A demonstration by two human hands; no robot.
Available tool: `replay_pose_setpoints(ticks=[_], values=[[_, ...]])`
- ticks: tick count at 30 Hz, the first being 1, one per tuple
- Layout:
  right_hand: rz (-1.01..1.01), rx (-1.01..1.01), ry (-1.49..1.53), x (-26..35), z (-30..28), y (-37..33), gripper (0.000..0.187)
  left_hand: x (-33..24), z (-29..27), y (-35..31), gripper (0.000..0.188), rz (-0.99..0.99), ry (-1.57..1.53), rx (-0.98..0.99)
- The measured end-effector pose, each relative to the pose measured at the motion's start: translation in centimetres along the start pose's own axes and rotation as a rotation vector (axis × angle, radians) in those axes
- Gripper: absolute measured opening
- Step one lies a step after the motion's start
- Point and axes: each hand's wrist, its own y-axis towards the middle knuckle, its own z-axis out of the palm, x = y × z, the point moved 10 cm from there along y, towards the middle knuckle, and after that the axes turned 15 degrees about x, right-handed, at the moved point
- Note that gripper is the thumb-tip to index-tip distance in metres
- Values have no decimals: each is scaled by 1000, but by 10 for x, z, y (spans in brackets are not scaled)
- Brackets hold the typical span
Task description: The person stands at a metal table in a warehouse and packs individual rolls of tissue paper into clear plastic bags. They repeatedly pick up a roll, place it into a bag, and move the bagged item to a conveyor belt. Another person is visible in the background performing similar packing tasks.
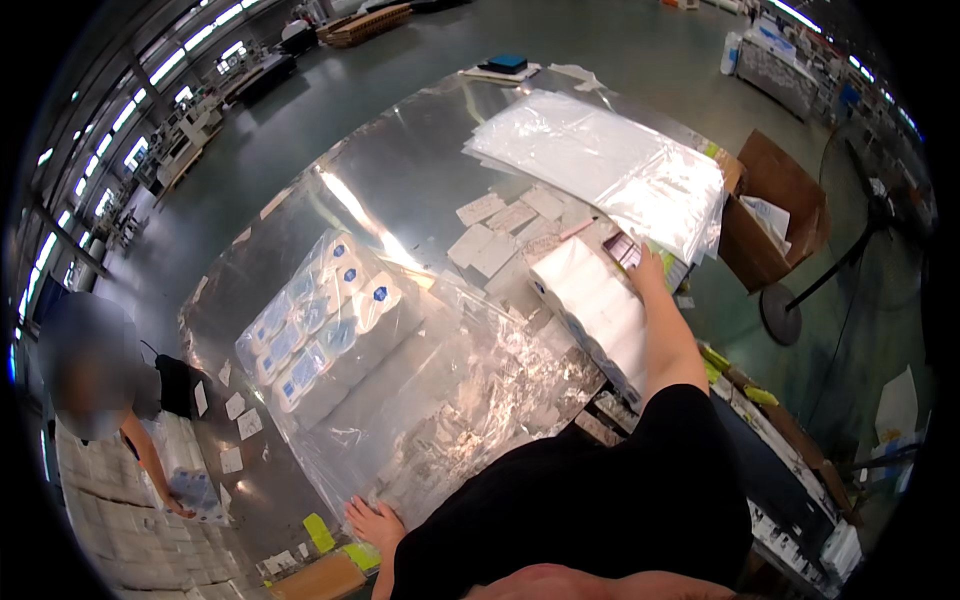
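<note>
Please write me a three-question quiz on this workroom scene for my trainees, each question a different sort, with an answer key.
1. Multiple choice: what colour are the emblems on the white rolls under the clear plastic?
A) Red
B) Blue
C) Green

2. True or false: the open cardboard box is beside the right side of the table.

3. Fill in the blank: the person's ____ hand is at the long white pack.

Key:
1. B: the emblems are blue.
2. True: the box is to the table's right.
3. Right: the right hand is by the far end of that pack.
</note>
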Motion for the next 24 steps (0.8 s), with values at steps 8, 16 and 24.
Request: replay_pose_setpoints(ticks=[8,16,24], values=[[128,911,477,24,42,-68,61,3,9,-3,56,53,2,-78],[-238,956,716,83,79,-129,64,0,10,6,56,60,43,-71],[-406,686,444,118,103,-183,68,-1,9,5,57,65,21,-63]])
